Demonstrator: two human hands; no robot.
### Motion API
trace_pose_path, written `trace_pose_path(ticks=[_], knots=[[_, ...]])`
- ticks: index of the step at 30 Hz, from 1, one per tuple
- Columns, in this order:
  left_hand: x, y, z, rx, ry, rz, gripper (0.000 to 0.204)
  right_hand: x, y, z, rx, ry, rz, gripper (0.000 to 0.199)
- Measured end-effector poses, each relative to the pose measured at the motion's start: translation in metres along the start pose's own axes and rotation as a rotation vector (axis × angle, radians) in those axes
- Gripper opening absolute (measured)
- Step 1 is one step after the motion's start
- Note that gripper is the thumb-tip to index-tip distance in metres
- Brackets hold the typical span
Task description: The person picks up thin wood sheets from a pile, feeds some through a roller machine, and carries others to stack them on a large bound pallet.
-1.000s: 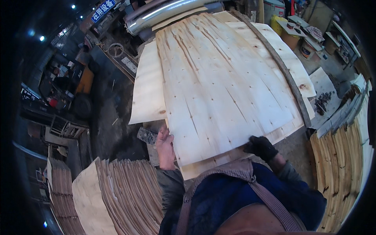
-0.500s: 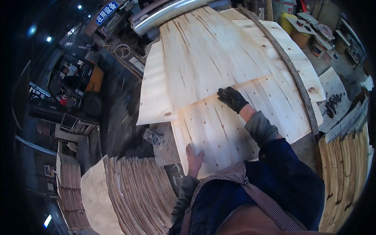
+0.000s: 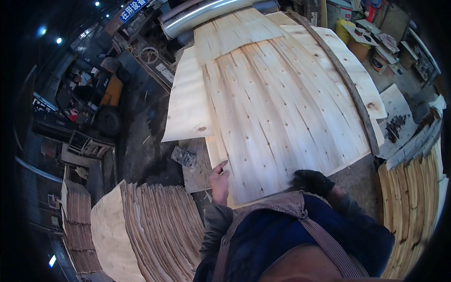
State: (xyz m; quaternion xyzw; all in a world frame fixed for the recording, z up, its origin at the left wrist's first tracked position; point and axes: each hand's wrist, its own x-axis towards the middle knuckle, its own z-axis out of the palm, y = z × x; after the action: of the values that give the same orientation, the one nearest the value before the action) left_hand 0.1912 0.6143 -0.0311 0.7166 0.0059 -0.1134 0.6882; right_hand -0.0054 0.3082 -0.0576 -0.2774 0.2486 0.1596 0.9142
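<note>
A long pale wood veneer sheet (image 3: pixel 268 122) with rows of small dark knots lies before me. Its far part runs under another veneer sheet (image 3: pixel 235 40), which reaches to a shiny metal roller (image 3: pixel 206 21). At the near left edge of the knotted sheet is my bare left hand (image 3: pixel 219 183), index finger and thumb apart. My right hand (image 3: pixel 314 182), in a black glove, is at the near edge on the right. Its fingertips are smeared by motion, so its grip does not show.
Wider veneer (image 3: pixel 185 98) sticks out on the left; a dark curved strip (image 3: pixel 345 70) runs along the right. Veneer stacks stand at left (image 3: pixel 159 225) and right (image 3: pixel 408 207). An orange forklift (image 3: pixel 112 91) with a person stands at far left. A block (image 3: pixel 183 156) lies beside the sheets.
The far veneer sheet's near edge has shifted away toward the roller, baring more knotted sheet. My right hand has come back from mid-sheet to the near edge; my left moved slightly left and up.
</note>
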Motion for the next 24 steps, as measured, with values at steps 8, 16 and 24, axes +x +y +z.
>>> trace_pose_path(ticks=[8, 16, 24], knots=[[-0.010, 0.069, 0.006, -0.339, -0.020, 0.071, 0.036, -0.047, 0.002, 0.013, 0.021, 0.141, -0.003, 0.024], [0.034, 0.075, -0.016, -0.205, -0.004, 0.080, 0.039, -0.007, -0.010, 0.021, 0.063, 0.002, -0.214, 0.023], [0.001, 0.004, 0.018, 0.490, 0.045, -0.134, 0.075, 0.148, -0.087, 0.022, 0.106, -0.077, -0.357, 0.014]])
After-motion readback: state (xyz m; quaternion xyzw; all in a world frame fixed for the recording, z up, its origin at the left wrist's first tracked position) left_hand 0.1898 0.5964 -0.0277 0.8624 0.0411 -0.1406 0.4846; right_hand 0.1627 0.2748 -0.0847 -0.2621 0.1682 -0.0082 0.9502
